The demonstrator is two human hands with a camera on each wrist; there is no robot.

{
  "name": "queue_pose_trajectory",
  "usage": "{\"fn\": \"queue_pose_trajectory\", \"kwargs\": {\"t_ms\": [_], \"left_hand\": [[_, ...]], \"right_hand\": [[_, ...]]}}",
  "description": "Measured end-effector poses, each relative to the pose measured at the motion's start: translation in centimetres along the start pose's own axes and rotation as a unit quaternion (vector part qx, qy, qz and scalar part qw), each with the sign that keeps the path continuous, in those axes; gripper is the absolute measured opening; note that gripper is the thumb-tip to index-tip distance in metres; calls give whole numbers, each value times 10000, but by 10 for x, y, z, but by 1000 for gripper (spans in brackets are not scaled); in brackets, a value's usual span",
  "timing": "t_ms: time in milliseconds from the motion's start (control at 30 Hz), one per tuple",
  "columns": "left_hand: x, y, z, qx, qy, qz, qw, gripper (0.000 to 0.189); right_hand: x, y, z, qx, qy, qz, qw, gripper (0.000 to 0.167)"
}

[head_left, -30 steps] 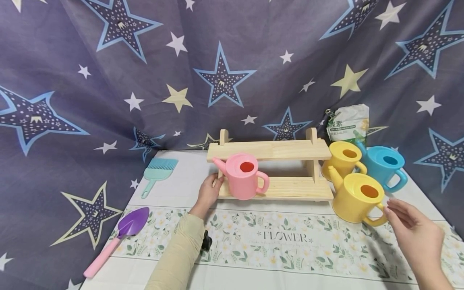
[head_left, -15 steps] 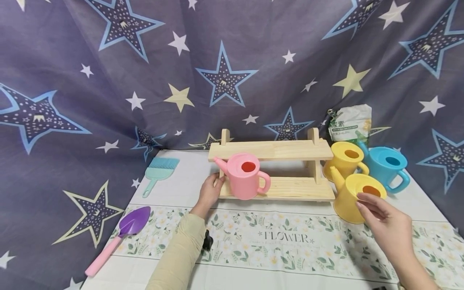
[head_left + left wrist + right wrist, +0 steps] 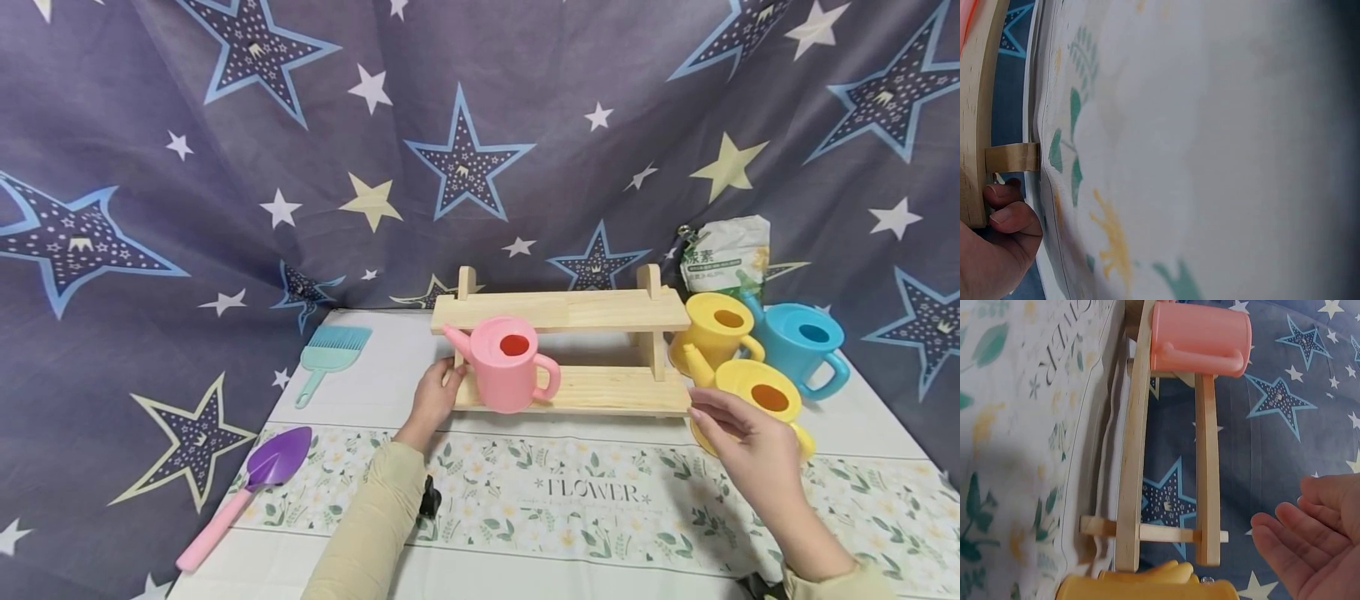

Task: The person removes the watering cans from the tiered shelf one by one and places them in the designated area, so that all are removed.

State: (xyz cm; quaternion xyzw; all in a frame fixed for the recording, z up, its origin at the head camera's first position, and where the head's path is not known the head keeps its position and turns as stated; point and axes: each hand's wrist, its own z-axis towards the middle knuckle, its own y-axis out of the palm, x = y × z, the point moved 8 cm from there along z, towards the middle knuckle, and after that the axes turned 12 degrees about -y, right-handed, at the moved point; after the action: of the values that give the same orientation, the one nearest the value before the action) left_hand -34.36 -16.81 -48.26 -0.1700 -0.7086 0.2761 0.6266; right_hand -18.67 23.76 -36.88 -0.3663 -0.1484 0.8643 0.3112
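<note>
A two-tier wooden shelf (image 3: 600, 387) stands mid-table, and a pink watering can (image 3: 504, 377) sits on its lower board at the left. My left hand (image 3: 435, 396) holds the left end of that board; in the left wrist view its fingers (image 3: 1013, 219) curl underneath the wood (image 3: 972, 125). Close to the board's right end is my right hand (image 3: 757, 454), partly covering the front yellow watering can (image 3: 750, 377) in the head view. From the right wrist, that hand (image 3: 1316, 537) shows extended, slightly bent fingers with nothing in them, apart from the shelf (image 3: 1207, 462).
Behind the front yellow can stand another yellow watering can (image 3: 701, 321) and a blue one (image 3: 787, 342). A white bag (image 3: 727, 254) leans at the back right. On the left lie a teal brush (image 3: 330, 354) and a purple trowel with a pink handle (image 3: 277, 458).
My right hand has moved left, from the front yellow can's handle across the can to the shelf's right end. My left hand and the pink watering can have stayed in place.
</note>
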Motion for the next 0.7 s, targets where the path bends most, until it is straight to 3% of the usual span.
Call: {"fn": "queue_pose_trajectory", "kwargs": {"t_ms": [700], "left_hand": [[0,-1,0,24,-4,-4,10000,44]], "right_hand": [[-13,46,21,-544,-114,592,9967,26]]}}
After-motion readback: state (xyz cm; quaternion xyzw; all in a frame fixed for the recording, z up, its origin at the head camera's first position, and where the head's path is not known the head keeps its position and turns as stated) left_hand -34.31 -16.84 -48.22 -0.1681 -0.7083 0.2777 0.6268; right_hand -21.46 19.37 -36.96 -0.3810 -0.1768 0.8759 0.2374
